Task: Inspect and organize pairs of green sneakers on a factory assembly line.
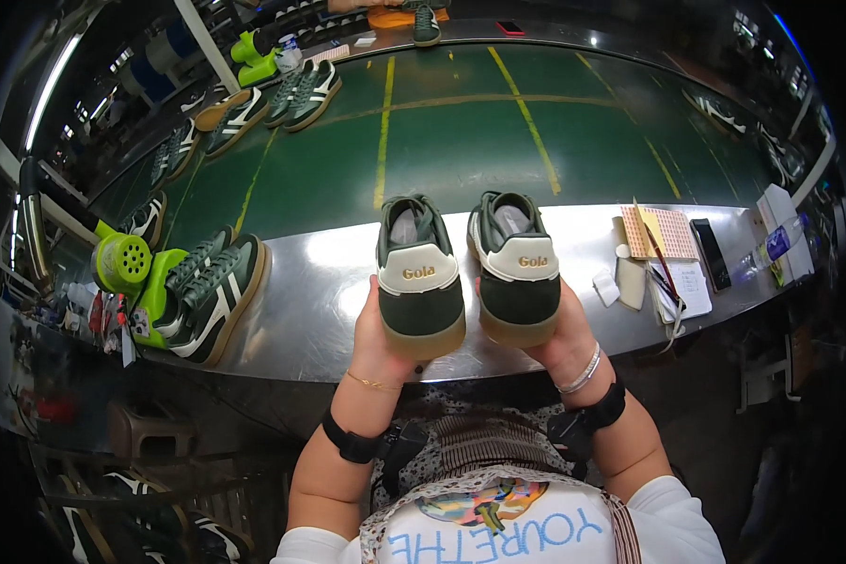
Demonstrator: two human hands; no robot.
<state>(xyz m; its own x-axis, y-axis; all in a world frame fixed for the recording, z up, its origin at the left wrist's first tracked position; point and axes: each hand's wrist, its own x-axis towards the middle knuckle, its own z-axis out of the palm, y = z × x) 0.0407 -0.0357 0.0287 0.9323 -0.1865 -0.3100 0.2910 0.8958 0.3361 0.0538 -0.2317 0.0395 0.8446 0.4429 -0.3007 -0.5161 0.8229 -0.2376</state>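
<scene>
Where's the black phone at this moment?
In the head view, the black phone lies on the metal tabletop, to the right of the right hand and beside the white notepad.

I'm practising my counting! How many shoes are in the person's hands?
2: one dark green shoe in the left hand, and a matching shoe in the right hand. Other shoes around the workbench aren't counted, and some are partly hidden.
</scene>
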